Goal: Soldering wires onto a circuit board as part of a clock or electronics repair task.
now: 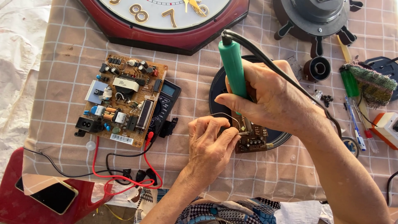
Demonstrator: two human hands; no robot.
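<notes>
My right hand [273, 97] grips a green-handled soldering iron [233, 66], its black cord running off to the right; the tip is hidden behind my fingers, over a small brown circuit board [253, 142]. My left hand [210, 143] pinches a thin solder wire [224, 115] that loops up and comes down onto that board's left edge. The small board lies on a round black disc [216, 89].
A larger brown circuit board [122, 99] rests on a black multimeter [168, 99] with red and black leads [124, 176]. A red-framed wall clock [166, 20], a dark fan-like part [317, 18], screwdrivers, pens, a white power strip [387, 128] and a phone [52, 195] surround the checked cloth.
</notes>
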